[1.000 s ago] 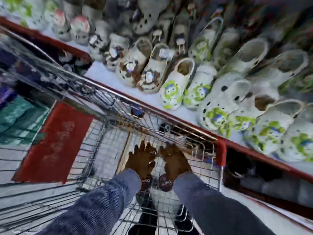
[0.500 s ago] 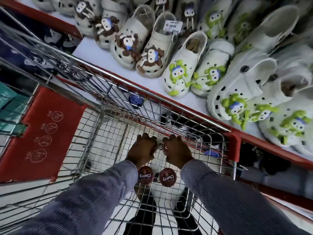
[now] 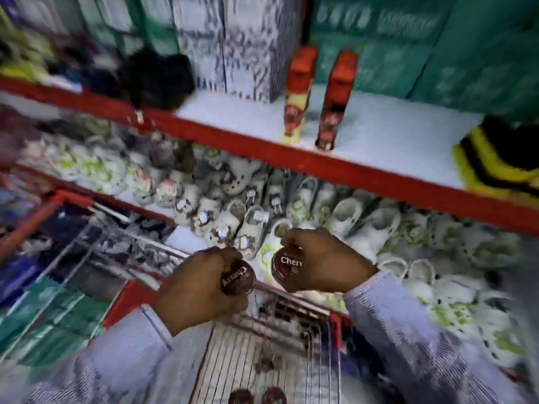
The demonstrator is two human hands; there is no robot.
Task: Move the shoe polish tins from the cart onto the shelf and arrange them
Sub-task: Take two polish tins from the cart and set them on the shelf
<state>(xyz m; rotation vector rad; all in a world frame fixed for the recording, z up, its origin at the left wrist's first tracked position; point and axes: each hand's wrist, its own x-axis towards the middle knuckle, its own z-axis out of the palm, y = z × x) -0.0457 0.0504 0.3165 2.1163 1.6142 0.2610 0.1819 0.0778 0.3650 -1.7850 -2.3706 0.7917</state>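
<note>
Half a second ago both hands were down inside the silver wire shopping cart [image 3: 256, 354]; now they have risen above it, each carrying a tin, so the move toward the shelf appears under way. The left hand [image 3: 198, 290] is closed round a round dark-red shoe polish tin [image 3: 237, 277], its "Cherry" label tilted sideways. Just beside it, the right hand [image 3: 323, 262] is closed round a second dark-red "Cherry" tin [image 3: 287, 265]. In the cart below, two more dark round tins [image 3: 256, 396] lie on the wire floor. Above, the white upper shelf with a red front edge [image 3: 379, 132] holds two tall red bottles [image 3: 318, 94], with bare space to their right. The view is blurred.
</note>
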